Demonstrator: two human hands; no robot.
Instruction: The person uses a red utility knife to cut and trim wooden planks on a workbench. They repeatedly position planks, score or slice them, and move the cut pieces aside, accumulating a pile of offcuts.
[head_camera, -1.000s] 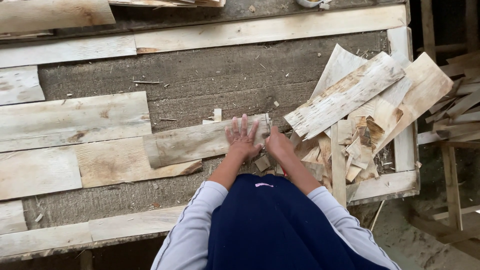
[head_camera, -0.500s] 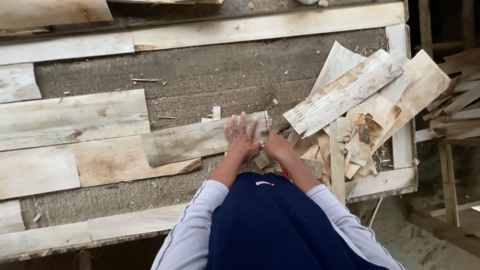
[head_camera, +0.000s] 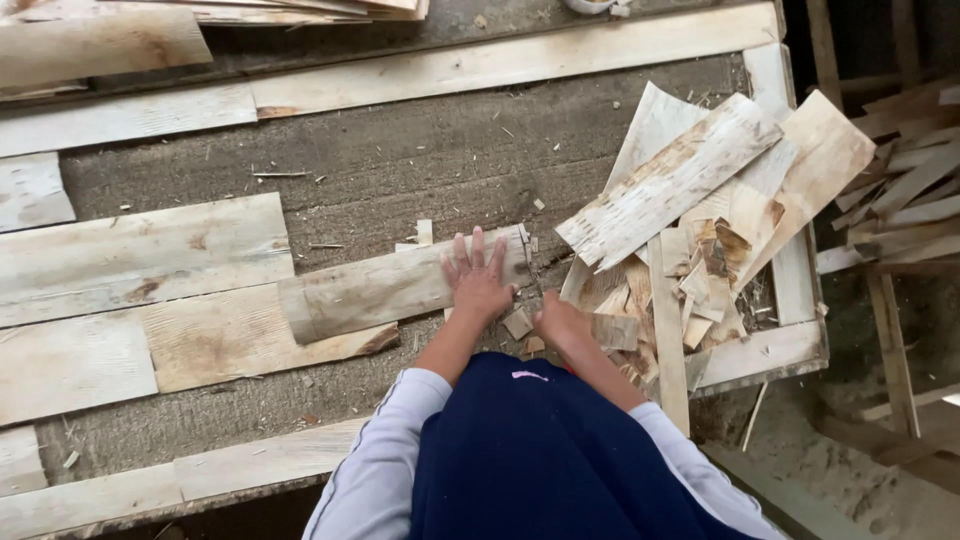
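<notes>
My left hand (head_camera: 478, 282) lies flat with fingers spread on the right end of a long pale veneer strip (head_camera: 370, 292). The strip rests slanted on the rough grey work surface (head_camera: 400, 170). My right hand (head_camera: 560, 318) sits just to the right, knuckles up, at the edge of a heap of small wood scraps (head_camera: 610, 330). Its fingers curl down among the scraps and are hidden, so I cannot tell whether it grips one. Small square offcuts (head_camera: 518, 323) lie between my two hands.
A pile of torn veneer sheets (head_camera: 700, 190) covers the right end of the table. Flat veneer pieces (head_camera: 140, 255) lie at the left. Wooden frame boards (head_camera: 500, 60) border the surface. Loose sticks (head_camera: 900, 200) lie on the ground to the right.
Almost nothing has changed. Both hands stay in the same place on the strip and the scraps, and only the view has shifted slightly.
</notes>
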